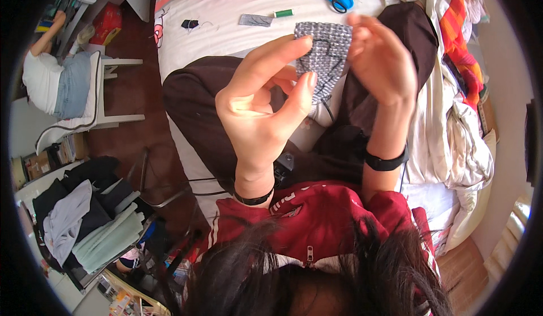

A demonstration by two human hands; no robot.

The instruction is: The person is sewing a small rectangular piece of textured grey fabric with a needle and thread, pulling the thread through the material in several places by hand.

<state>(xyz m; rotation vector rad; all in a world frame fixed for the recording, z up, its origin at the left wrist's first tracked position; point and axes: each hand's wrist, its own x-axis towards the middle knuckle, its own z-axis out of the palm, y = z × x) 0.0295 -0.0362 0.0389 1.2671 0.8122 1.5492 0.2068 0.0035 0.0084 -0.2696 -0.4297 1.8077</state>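
Between its thumb and fingers my left hand (pixel 263 99) pinches a grey woven fabric piece (pixel 324 57), raised over my crossed legs. Dark thread lines form an outline on the cloth, and a dark strand shows below its lower end. My right hand (pixel 382 57) is blurred at the fabric's right edge, fingers curled. Whether those fingers touch the cloth or hold a needle or thread I cannot tell. Beyond the fabric, a green thread spool (pixel 283 13) lies on the bed beside a smaller grey fabric strip (pixel 255 20).
Scissors with black handles (pixel 339 4) rest on a blue item at the bed's far side. A small dark piece (pixel 190 24) with loose thread lies on the white sheet (pixel 220 36). Crumpled bedding (pixel 449 146) is at right. Left, a person (pixel 55 78) sits on a chair.
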